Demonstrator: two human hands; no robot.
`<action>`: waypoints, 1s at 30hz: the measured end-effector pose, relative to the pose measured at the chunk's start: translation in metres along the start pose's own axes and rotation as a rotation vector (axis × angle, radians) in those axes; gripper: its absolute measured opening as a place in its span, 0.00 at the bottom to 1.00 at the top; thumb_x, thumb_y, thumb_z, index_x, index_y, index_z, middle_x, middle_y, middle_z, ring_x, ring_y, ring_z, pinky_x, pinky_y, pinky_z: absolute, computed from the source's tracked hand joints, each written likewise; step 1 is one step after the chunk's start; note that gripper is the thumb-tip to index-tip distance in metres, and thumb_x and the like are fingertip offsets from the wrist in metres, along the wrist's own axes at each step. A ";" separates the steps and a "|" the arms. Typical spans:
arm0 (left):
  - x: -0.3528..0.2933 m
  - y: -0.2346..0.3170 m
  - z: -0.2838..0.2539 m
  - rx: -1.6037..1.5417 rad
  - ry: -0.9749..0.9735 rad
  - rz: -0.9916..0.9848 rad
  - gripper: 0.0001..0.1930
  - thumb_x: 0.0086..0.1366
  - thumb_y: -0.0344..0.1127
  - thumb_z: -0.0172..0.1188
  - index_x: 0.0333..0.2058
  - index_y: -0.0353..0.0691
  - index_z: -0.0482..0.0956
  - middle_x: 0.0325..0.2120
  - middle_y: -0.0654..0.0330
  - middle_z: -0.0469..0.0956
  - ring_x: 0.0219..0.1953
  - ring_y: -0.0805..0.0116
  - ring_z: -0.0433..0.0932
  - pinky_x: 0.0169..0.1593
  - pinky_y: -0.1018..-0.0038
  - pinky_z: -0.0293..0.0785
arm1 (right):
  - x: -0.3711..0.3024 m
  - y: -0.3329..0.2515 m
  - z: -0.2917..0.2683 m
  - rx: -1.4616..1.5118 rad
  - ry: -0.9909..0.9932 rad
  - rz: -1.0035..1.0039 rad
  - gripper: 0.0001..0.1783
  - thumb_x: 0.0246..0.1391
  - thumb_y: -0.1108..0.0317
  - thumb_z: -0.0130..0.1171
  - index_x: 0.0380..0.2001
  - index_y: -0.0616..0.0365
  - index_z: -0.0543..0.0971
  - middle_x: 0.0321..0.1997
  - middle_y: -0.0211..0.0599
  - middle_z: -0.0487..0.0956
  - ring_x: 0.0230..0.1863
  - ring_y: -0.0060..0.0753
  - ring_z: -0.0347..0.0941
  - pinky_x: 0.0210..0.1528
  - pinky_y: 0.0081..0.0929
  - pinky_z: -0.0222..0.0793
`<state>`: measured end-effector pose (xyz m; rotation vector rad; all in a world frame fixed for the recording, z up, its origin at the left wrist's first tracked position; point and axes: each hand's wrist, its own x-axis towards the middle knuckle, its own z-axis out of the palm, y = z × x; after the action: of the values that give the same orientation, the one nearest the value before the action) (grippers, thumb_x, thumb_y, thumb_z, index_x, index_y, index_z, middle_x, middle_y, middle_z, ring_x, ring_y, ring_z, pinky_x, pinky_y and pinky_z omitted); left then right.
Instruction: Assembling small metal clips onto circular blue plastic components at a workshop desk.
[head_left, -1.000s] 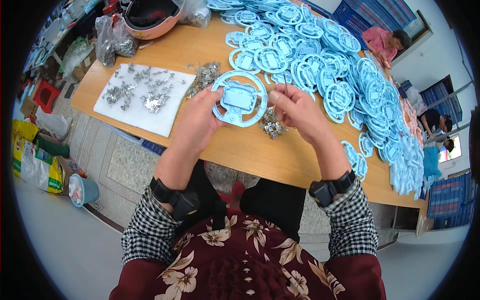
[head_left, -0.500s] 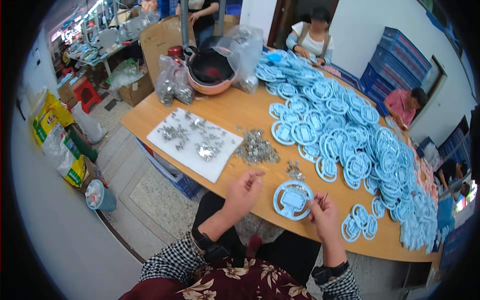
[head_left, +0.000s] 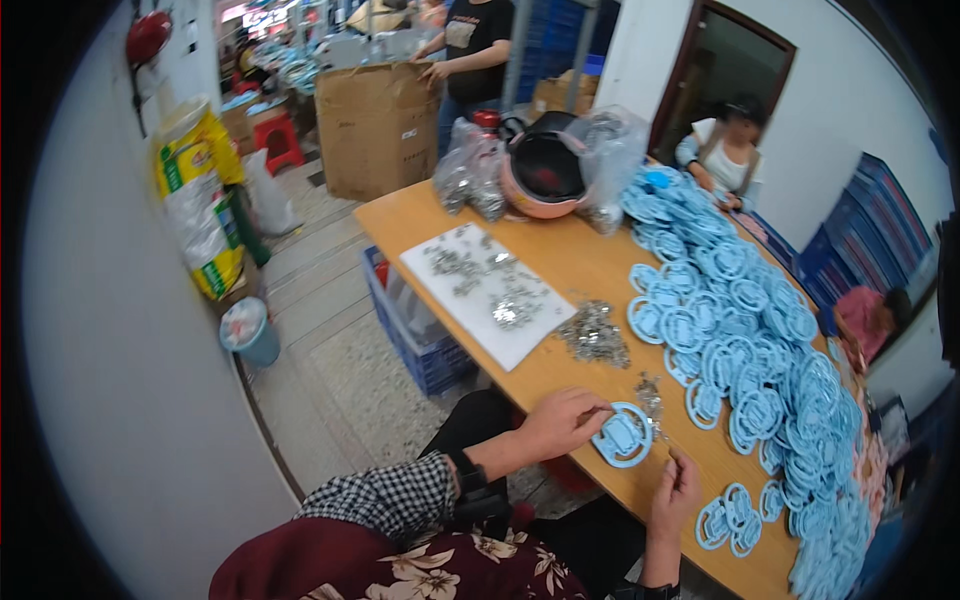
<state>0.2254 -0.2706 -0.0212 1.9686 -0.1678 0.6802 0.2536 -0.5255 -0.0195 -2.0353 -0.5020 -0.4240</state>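
Note:
A light-blue round plastic frame [head_left: 622,437] with a panel in its middle lies near the table's front edge. My left hand [head_left: 563,422] reaches in from the left, fingers closed on the frame's upper left rim. To the right of the frame, my right hand [head_left: 676,492] pinches a slim, thin tool [head_left: 668,443]; its exact kind is too small to tell. The tool points up toward a small heap of shiny metal bits [head_left: 649,392] just beyond the frame. A larger heap of metal pieces [head_left: 596,334] lies farther back.
A white foam sheet [head_left: 500,340] bears scattered metal pieces. Many blue frames [head_left: 740,310] are piled along the right, with a few loose ones [head_left: 729,520] near my right hand. A pan [head_left: 545,168] and plastic bags [head_left: 468,175] stand behind. Co-workers [head_left: 730,150] sit across the table.
My view has swung, shifting the scene. My left hand has come from apart to grip the frame's rim. My right hand has let go of the frame and holds the tool toward the small heap.

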 end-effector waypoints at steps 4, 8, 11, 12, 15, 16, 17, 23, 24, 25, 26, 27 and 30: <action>0.001 -0.004 -0.004 -0.061 0.019 -0.035 0.08 0.63 0.36 0.62 0.36 0.38 0.83 0.31 0.53 0.81 0.37 0.54 0.80 0.40 0.61 0.75 | -0.015 0.005 -0.003 -0.106 -0.062 -0.064 0.09 0.62 0.76 0.52 0.43 0.68 0.78 0.34 0.43 0.76 0.35 0.34 0.74 0.40 0.28 0.71; -0.002 -0.012 -0.002 0.019 -0.008 0.057 0.10 0.59 0.40 0.66 0.35 0.40 0.83 0.29 0.55 0.78 0.36 0.53 0.78 0.41 0.60 0.75 | -0.017 0.004 0.000 -0.171 -0.124 -0.152 0.08 0.62 0.76 0.52 0.41 0.68 0.78 0.32 0.46 0.75 0.32 0.40 0.74 0.36 0.31 0.69; -0.006 -0.009 -0.002 0.064 0.010 0.183 0.13 0.55 0.42 0.70 0.35 0.41 0.83 0.32 0.56 0.76 0.37 0.53 0.77 0.42 0.61 0.74 | -0.021 0.014 -0.004 -0.212 -0.165 -0.145 0.08 0.63 0.75 0.52 0.40 0.67 0.78 0.32 0.45 0.75 0.32 0.39 0.73 0.36 0.30 0.69; -0.007 -0.010 -0.003 0.056 -0.022 0.179 0.16 0.52 0.43 0.72 0.37 0.43 0.83 0.35 0.56 0.74 0.40 0.54 0.76 0.42 0.62 0.74 | -0.022 0.016 -0.003 -0.235 -0.185 -0.104 0.07 0.64 0.74 0.52 0.39 0.66 0.78 0.32 0.44 0.75 0.32 0.38 0.72 0.37 0.29 0.69; -0.006 -0.009 -0.001 0.068 -0.014 0.175 0.17 0.52 0.41 0.74 0.39 0.42 0.83 0.35 0.59 0.73 0.38 0.58 0.76 0.40 0.65 0.75 | -0.021 0.023 0.002 -0.211 -0.105 -0.208 0.07 0.63 0.74 0.51 0.38 0.66 0.78 0.29 0.43 0.73 0.29 0.39 0.69 0.34 0.31 0.67; -0.007 -0.010 0.000 0.071 -0.023 0.158 0.17 0.52 0.40 0.73 0.39 0.41 0.83 0.35 0.59 0.72 0.38 0.59 0.76 0.40 0.66 0.75 | -0.021 0.026 0.002 -0.203 -0.105 -0.212 0.07 0.63 0.74 0.51 0.38 0.66 0.78 0.29 0.43 0.73 0.29 0.39 0.69 0.34 0.31 0.67; -0.008 -0.011 0.000 0.078 -0.021 0.160 0.17 0.52 0.40 0.73 0.39 0.41 0.83 0.35 0.59 0.72 0.38 0.59 0.76 0.40 0.66 0.75 | -0.022 0.029 0.000 -0.232 -0.137 -0.177 0.07 0.63 0.74 0.51 0.37 0.67 0.77 0.28 0.43 0.73 0.29 0.40 0.70 0.34 0.32 0.67; -0.006 -0.009 -0.001 0.006 -0.030 0.060 0.11 0.60 0.37 0.68 0.40 0.40 0.83 0.34 0.57 0.72 0.37 0.58 0.77 0.39 0.66 0.75 | -0.022 0.024 0.001 -0.245 -0.163 -0.155 0.07 0.62 0.73 0.52 0.34 0.67 0.76 0.29 0.46 0.74 0.30 0.42 0.72 0.35 0.33 0.68; -0.005 -0.007 -0.001 0.008 0.013 0.043 0.10 0.62 0.36 0.66 0.39 0.38 0.83 0.34 0.57 0.73 0.35 0.59 0.78 0.38 0.67 0.76 | -0.022 0.023 0.002 -0.224 -0.141 -0.196 0.07 0.62 0.73 0.52 0.34 0.67 0.76 0.29 0.46 0.75 0.30 0.43 0.72 0.35 0.34 0.68; -0.005 -0.006 -0.001 0.010 0.057 0.026 0.09 0.64 0.35 0.65 0.39 0.37 0.83 0.34 0.57 0.73 0.34 0.60 0.78 0.37 0.68 0.76 | -0.022 0.023 0.002 -0.220 -0.142 -0.195 0.07 0.62 0.73 0.52 0.34 0.67 0.76 0.29 0.46 0.75 0.30 0.43 0.72 0.35 0.34 0.68; -0.005 -0.007 -0.001 0.015 0.057 0.024 0.09 0.64 0.35 0.65 0.39 0.37 0.83 0.34 0.57 0.73 0.34 0.60 0.78 0.37 0.68 0.76 | -0.022 0.023 0.002 -0.211 -0.138 -0.208 0.07 0.62 0.74 0.52 0.34 0.66 0.76 0.29 0.47 0.75 0.29 0.43 0.72 0.34 0.34 0.68; -0.005 -0.009 -0.001 -0.061 0.054 -0.014 0.09 0.65 0.34 0.64 0.39 0.35 0.82 0.34 0.57 0.74 0.33 0.62 0.79 0.36 0.70 0.77 | -0.020 0.019 0.005 -0.198 -0.132 -0.224 0.06 0.62 0.74 0.52 0.34 0.66 0.77 0.28 0.47 0.75 0.29 0.43 0.72 0.33 0.34 0.68; -0.004 -0.010 0.002 -0.152 0.068 -0.080 0.08 0.66 0.32 0.62 0.39 0.33 0.82 0.34 0.56 0.76 0.31 0.66 0.79 0.35 0.73 0.77 | -0.019 -0.001 -0.005 -0.321 -0.210 -0.164 0.15 0.67 0.62 0.54 0.42 0.65 0.82 0.39 0.50 0.83 0.38 0.48 0.79 0.44 0.37 0.74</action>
<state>0.2266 -0.2677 -0.0319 1.7950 -0.0962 0.6623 0.2365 -0.5327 -0.0262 -2.3723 -0.7738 -0.4119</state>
